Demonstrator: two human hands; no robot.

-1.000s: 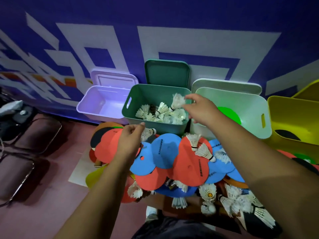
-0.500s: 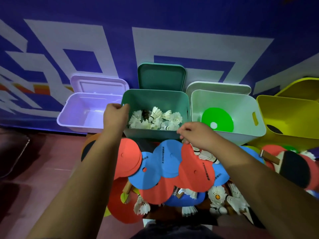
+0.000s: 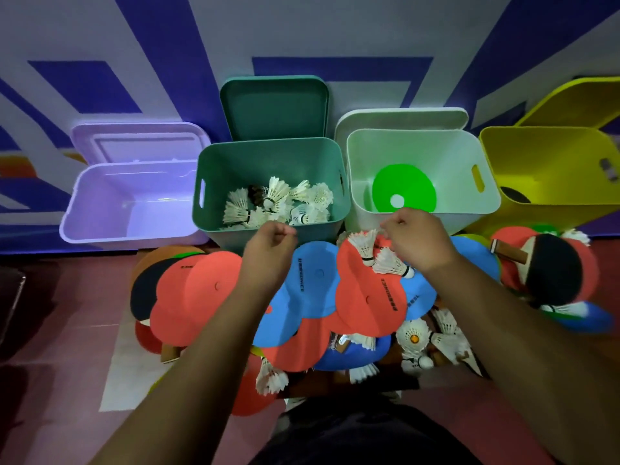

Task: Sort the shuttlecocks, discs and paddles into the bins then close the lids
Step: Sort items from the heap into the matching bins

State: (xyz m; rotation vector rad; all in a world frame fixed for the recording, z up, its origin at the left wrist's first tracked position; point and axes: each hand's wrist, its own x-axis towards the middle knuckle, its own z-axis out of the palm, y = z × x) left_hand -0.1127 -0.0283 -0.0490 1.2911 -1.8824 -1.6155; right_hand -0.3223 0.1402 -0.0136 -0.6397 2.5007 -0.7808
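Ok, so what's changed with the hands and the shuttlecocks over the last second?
The right hand dropped a shuttlecock into the green bin, then came back to the shuttlecocks on the red disc; whether it grips one is unclear. The left hand carried a shuttlecock from the pile to the bin's near rim and now has curled fingers with nothing visible in them. The open lids and green disc stayed put.

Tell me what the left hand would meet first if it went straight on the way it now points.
Probably the near wall of the green bin: the left hand, fingers curled, points forward at it from close by. If it rides above the rim, depth being unclear, the shuttlecocks inside come first.
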